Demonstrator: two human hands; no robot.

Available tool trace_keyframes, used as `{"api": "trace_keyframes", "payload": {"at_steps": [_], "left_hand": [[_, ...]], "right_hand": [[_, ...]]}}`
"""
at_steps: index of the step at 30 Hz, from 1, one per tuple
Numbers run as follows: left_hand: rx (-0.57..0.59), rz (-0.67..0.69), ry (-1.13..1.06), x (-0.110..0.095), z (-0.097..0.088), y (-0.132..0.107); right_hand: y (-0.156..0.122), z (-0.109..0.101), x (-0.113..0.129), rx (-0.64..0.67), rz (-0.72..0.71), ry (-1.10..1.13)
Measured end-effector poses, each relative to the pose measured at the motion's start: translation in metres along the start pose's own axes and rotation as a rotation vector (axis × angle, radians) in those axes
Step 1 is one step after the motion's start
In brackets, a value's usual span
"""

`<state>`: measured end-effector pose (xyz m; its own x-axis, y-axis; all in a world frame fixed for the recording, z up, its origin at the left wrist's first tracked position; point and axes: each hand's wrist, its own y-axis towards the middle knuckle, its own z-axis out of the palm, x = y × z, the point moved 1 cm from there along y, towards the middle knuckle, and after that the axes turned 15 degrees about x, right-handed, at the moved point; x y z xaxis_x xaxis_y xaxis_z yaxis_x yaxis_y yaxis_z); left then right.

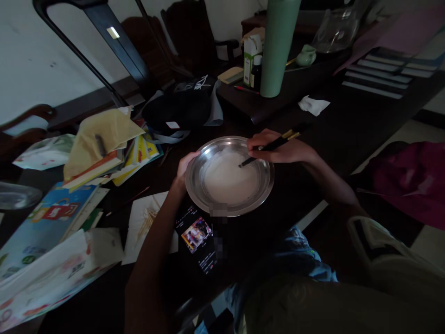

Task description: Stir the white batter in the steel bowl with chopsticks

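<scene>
A round steel basin (194,197) stands on the dark table, holding a pale, milky liquid or batter (229,183). My left hand (187,165) grips its left rim, the fingers partly hidden behind the wall. Over the right side, my right hand (266,147) is closed around a pair of black chopsticks (278,141) with gold ends. Their lower tips reach into the pale contents near the middle. Just below the basin lies a phone (197,236) with its screen lit. Beside my left forearm, thin wooden sticks (148,220) rest on white paper.
Books (100,157) and a tissue pack (86,264) crowd the left side. A black bag or cap (179,109) lies behind the basin. Farther back stand a green tumbler (280,51), a small dark bottle (256,74) and a glass pitcher (336,30). Crumpled tissue (314,105) lies at right.
</scene>
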<state>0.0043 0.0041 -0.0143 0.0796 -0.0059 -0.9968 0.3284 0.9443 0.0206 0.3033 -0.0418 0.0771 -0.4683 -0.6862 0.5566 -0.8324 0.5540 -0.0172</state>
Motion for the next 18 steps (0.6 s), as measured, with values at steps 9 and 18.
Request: {"api": "trace_keyframes", "payload": {"at_steps": [9, 18], "left_hand": [[-0.043, 0.005, 0.041, -0.001, 0.002, 0.002], [-0.029, -0.017, -0.008, 0.004, -0.001, 0.004]], "right_hand": [[0.015, 0.019, 0.009, 0.132, -0.092, -0.006], [0.004, 0.005, 0.001, 0.220, -0.152, 0.072]]}}
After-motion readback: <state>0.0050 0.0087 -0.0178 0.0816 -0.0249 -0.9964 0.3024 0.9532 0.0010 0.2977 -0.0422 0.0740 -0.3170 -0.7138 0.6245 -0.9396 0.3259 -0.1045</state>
